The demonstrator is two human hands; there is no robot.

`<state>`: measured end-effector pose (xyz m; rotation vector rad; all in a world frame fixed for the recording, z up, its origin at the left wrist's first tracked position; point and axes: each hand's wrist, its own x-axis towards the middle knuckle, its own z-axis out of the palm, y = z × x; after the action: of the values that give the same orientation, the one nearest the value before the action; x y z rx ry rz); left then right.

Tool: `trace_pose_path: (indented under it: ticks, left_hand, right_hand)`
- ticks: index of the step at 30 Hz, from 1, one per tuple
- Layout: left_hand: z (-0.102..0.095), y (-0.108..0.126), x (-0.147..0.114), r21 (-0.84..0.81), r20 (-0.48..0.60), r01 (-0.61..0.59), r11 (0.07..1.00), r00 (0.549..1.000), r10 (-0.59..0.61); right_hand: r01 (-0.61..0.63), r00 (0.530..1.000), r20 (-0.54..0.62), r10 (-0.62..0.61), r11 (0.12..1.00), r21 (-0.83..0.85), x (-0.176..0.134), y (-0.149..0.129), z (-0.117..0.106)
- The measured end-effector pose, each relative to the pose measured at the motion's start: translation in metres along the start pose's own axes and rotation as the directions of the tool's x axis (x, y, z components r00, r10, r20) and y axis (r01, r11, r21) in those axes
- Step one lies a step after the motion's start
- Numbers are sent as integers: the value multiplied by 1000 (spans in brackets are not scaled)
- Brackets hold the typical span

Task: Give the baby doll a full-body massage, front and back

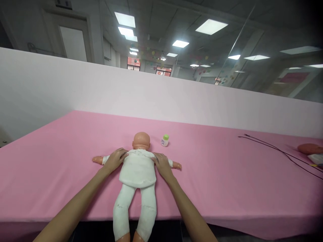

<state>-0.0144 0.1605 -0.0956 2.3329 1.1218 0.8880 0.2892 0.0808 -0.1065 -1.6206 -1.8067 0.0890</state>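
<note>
A baby doll [138, 168] with a white cloth body lies stretched out on the pink cloth, the back of its bald head towards me. Its arms reach out to both sides, and its feet hang past the near edge. My left hand [116, 160] is curled over the doll's left-side shoulder, fingertips at the top of the white cloth. On the opposite shoulder, my right hand [162, 164] grips in the same way. Parts of the doll's upper arms are hidden beneath both hands. Just beyond my right hand stands a small white jar [165, 141] with a green lid.
The pink-covered table [217, 181] meets a low white wall [176, 97] with glass above it. Thin black cables [275, 148] run across the right side, near a partly visible second doll-like object [310, 149] at the right edge.
</note>
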Motion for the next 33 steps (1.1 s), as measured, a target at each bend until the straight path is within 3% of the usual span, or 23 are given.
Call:
trace_pose_path:
  ticks: [4, 10, 13, 18, 22, 25, 28, 31, 33]
  left_hand:
    - [-16, -11, -12, 59, 63, -11, 998, 998, 7]
    - [-8, -19, -17, 128, 21, 37, 991, 999, -40]
    - [-12, -7, -16, 91, 9, 50, 995, 999, -51]
    - [-17, 36, -1, -42, -57, 28, 999, 998, -31]
    - [-2, 63, 18, 101, 14, 9, 995, 1000, -10]
    - [12, 70, 27, 234, 6, 114, 965, 993, -118]
    - [22, 70, 29, 321, -49, 195, 927, 981, -190]
    - [21, 71, 26, 353, -60, 191, 916, 981, -182]
    - [15, 75, 22, 358, -13, 131, 925, 991, -136]
  right_hand:
    - [-10, 1000, 25, 11, 999, -50, -9, 21, -18]
    - [-10, 999, 32, 15, 990, -142, -15, 21, -17]
    - [-37, 999, 32, 41, 991, -129, -15, 12, -19]
    - [-9, 1000, -26, 10, 999, 39, -1, -23, -24]
    - [45, 998, 45, -43, 998, -43, 20, -54, -16]
    - [-1, 993, 118, 24, 981, -193, 29, -64, -5]
    - [-31, 991, 118, 61, 970, -240, 28, -63, 3]
    - [-29, 991, 122, 59, 970, -241, 25, -63, 0]
    - [-24, 991, 123, 55, 971, -239, 23, -69, -6]
